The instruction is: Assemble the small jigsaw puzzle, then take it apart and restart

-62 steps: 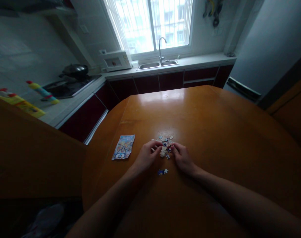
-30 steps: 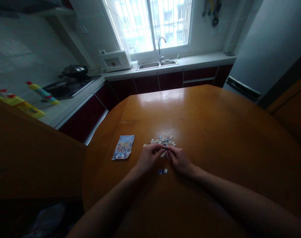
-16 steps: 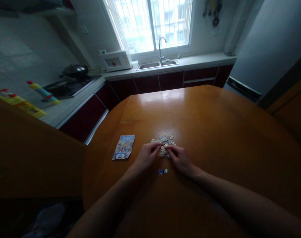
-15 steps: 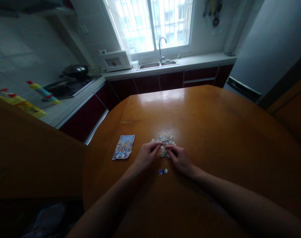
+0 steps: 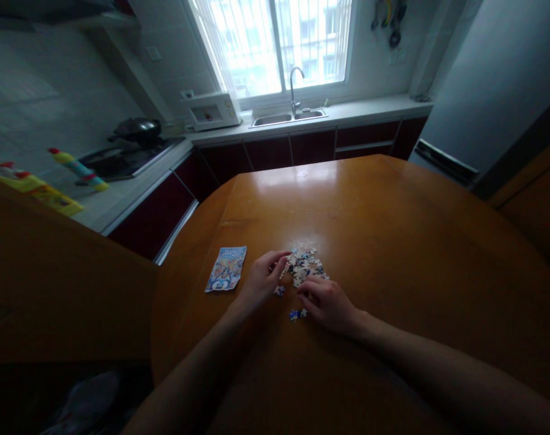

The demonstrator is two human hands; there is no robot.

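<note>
Jigsaw puzzle pieces [image 5: 306, 261] lie in a loose pile on the wooden table, some pale side up, others dark blue. My left hand [image 5: 260, 279] is at the pile's left edge, its thumb and fingers apart, with a few pieces beside and partly behind the fingertips. On the near side, my right hand [image 5: 328, 302] is closed, fingers curled towards the thumb; whatever may be between them is hidden. Just left of its thumb lies a small blue-and-white cluster of pieces [image 5: 297, 315]. Another blue piece [image 5: 279, 290] rests beside my left wrist.
A colourful printed sheet [image 5: 226, 269] lies left of my left hand. The wooden table [image 5: 393, 241] has a rounded edge. Beyond it are a counter with a sink [image 5: 275, 121], a microwave [image 5: 213, 112], a stove with a wok [image 5: 138, 130], and yellow bottles [image 5: 78, 169].
My hands have moved apart. The left shifted left and slightly up, the fingers spreading; the right came nearer to me, towards the small cluster. More of the pile now shows.
</note>
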